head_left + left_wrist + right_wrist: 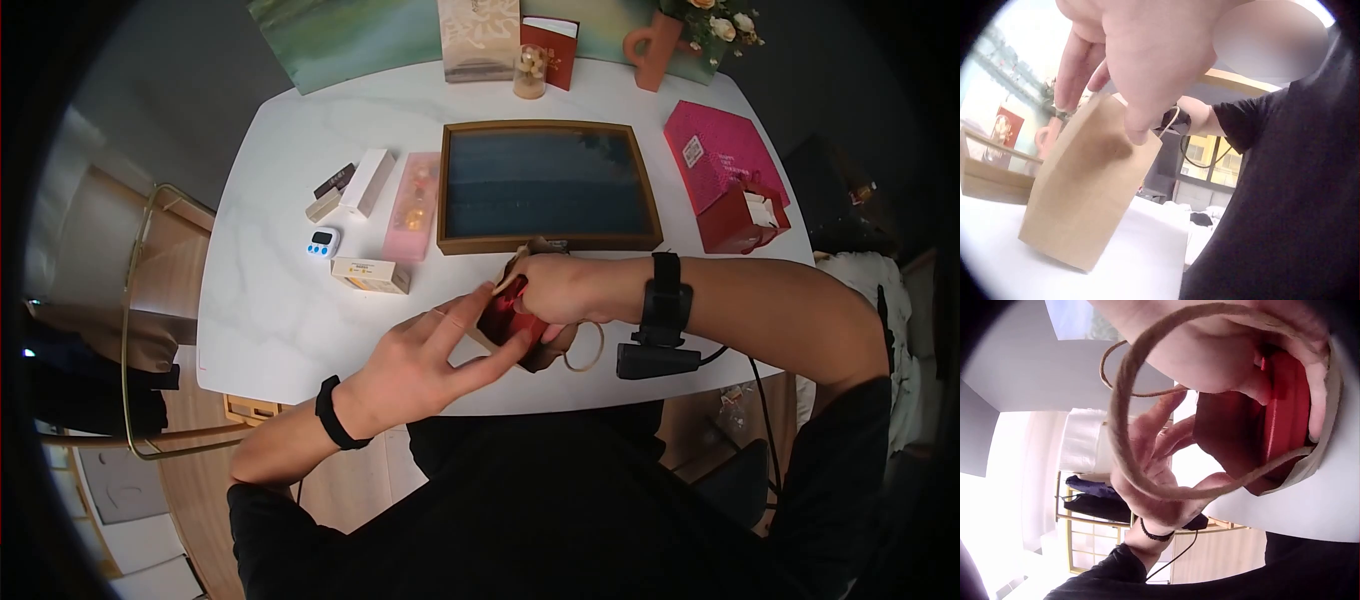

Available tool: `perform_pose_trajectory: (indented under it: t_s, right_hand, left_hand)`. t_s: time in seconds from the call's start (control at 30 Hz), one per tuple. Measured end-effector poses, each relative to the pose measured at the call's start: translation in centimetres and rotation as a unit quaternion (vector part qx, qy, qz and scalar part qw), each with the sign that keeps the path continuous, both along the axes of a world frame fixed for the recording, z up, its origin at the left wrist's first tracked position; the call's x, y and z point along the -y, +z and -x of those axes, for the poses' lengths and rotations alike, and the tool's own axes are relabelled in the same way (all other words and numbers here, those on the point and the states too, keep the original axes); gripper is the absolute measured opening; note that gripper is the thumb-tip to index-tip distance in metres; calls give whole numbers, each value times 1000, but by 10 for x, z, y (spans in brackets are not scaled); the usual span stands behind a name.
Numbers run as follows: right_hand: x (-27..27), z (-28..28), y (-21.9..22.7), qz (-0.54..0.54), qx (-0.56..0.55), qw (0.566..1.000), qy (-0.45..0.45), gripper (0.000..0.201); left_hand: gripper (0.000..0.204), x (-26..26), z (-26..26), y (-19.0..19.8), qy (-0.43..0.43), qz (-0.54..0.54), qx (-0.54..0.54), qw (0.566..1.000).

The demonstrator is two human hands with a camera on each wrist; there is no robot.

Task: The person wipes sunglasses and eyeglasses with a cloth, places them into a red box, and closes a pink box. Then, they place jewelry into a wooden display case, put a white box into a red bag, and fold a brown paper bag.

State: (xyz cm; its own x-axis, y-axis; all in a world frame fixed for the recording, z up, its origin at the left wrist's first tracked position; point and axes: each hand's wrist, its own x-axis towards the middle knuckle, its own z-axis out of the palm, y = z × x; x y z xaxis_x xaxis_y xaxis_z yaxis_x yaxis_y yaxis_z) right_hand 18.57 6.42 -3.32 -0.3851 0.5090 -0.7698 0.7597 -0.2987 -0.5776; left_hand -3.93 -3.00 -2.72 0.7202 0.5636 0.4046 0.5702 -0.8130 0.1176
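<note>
A brown paper bag [548, 356] with rope handles [1124, 394] stands near the front edge of the white table [280, 310]. My right hand [560, 285] grips a red box [503, 312] that sits in the bag's mouth, its fingers curled round the red box [1285, 419]. My left hand [440, 350] is at the bag's left side with fingers straight and spread, thumb and fingertips touching the rim. In the left wrist view the bag [1085, 187] stands upright with the left hand's fingers [1075, 69] at its top edge.
Behind the hands lies a wooden-framed dark tray [548, 185]. A pink box [715, 150] and a red box [740, 215] sit at the right. A timer [323, 243], a cream carton [370, 275] and a pink pack [413, 205] lie left. A chair [140, 320] stands left of the table.
</note>
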Motion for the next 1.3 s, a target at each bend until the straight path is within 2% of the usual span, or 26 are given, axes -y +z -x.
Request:
perform_pose_trajectory:
  t_s: [0.03,0.07,0.1,0.13,0.2,0.23,0.3,0.33,0.4,0.43,0.5,0.53,0.63,0.7,0.73,0.8,0.93,1.0,1.03,1.1,1.13,1.2,1.23,1.3]
  right_hand:
    - [-1,0,4,-1,0,1000,0,32]
    - [-2,0,8,-31,22,998,46,32]
    - [-4,0,8,-61,44,993,92,31]
    - [-6,-3,7,-60,45,993,94,31]
    - [-8,-8,9,-196,41,938,284,39]
    - [-8,-7,10,-196,41,937,285,39]
    - [-8,-7,9,-229,118,893,369,44]
    - [-6,-7,2,-228,118,893,369,44]
    - [1,-6,-12,-362,132,831,401,35]
    - [0,-6,-14,-360,132,833,400,35]
    - [-11,1,-16,-327,96,830,441,20]
    - [-15,7,-2,-341,101,804,476,13]
    - [-17,12,2,-308,157,810,474,12]
    - [-11,3,6,-397,96,801,438,12]
    - [-14,5,5,-397,97,799,440,12]
    - [-24,9,-1,-353,100,819,442,14]
    - [-26,13,-10,-340,119,806,470,16]
    - [-22,11,-9,-316,122,871,355,17]
    - [-23,11,-12,-316,122,871,355,17]
    - [-24,13,-20,-305,89,846,429,22]
    - [-26,16,-23,-305,89,845,430,22]
    - [-32,24,-23,-164,82,886,426,28]
    - [-31,24,-19,-165,81,886,427,28]
    - [-28,22,-3,-185,101,856,472,32]
  left_hand:
    - [40,-3,0,5,-29,-18,-21,999]
    - [35,-6,1,7,-58,-35,-43,997]
    - [35,-10,2,7,-57,-34,-42,997]
    - [28,-13,3,6,-70,-22,-19,997]
    - [21,-12,5,5,-80,-8,5,997]
    - [21,-12,5,7,-82,16,7,997]
    - [21,-11,6,4,-84,42,11,996]
    - [21,-12,7,-1,-84,45,19,995]
    - [21,-14,7,-6,-85,48,26,995]
    - [21,-16,7,-8,-86,62,37,994]
    - [21,-18,7,-10,-93,77,46,992]
    - [21,-20,8,-12,-90,76,42,992]
    - [21,-20,11,-13,-82,73,37,993]
    - [22,-20,14,-12,-74,69,36,994]
    - [22,-20,15,-12,-74,73,35,994]
    - [22,-19,16,-11,-72,76,35,994]
    - [22,-19,15,-12,-65,67,39,995]
    - [22,-18,16,-13,-65,61,40,995]
    - [22,-18,16,-14,-67,58,38,995]
    - [22,-18,17,-14,-68,56,37,995]
    - [22,-18,16,-14,-66,58,39,995]
    - [21,-18,17,-14,-63,60,40,995]
    - [21,-19,17,-16,-62,56,45,996]
    - [21,-19,18,-19,-61,52,49,996]
